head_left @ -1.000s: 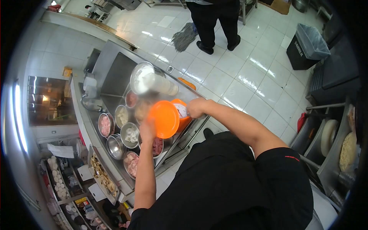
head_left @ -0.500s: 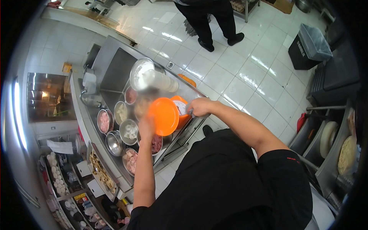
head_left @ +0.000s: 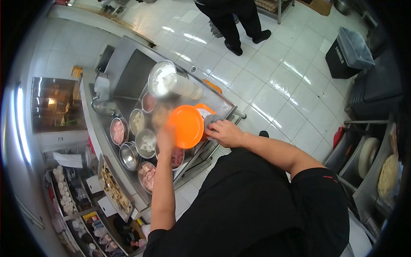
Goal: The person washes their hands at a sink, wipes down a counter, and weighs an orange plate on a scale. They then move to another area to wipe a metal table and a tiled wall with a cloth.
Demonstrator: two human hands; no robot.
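Note:
My left hand [head_left: 165,139] is blurred at the left edge of an orange round lid [head_left: 186,127], with its fingers around that edge. The lid is tilted and partly covers an orange container [head_left: 203,107] with a white label. My right hand [head_left: 225,132] is closed on a grey cloth [head_left: 211,123] at the container's right side. Metal bowls stand around my left hand: one with white pieces [head_left: 146,142], one with dark red meat [head_left: 177,157], one with pale pink meat [head_left: 147,174]. A blurred bowl lies behind the lid.
A metal bowl of white powder [head_left: 162,79] and a stack of clear containers [head_left: 184,87] stand farther back by the sink [head_left: 135,73]. A tray of brown food [head_left: 114,188] is at the left. A person [head_left: 235,21] stands beyond the counter; a bin [head_left: 349,53] is right.
My right hand has moved slightly down and toward me, with more of the grey cloth showing. The lid now hides more of the container. The camera view has shifted a little.

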